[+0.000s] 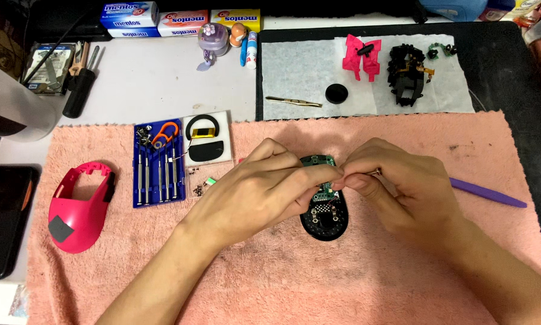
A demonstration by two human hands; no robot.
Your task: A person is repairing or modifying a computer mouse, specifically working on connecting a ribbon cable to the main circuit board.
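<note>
Both hands meet over a black oval mouse base with a green circuit board [324, 207], lying on a pink terry towel [354, 283]. The left hand [264, 189] pinches the board's edge; the right hand [397, 183] pinches a thin metal tool [376, 173]. A blue screwdriver case [157, 165] lies to the left.

Both forearms come in from the bottom edge and meet near the middle. The left hand [255, 186] lies with its back up, the wrist bent a little, and the fingers curl forward with the tips pinched together. The right hand [397, 180] faces it, also back up, fingers bent and closed. The fingertips of the two hands almost touch.
</note>
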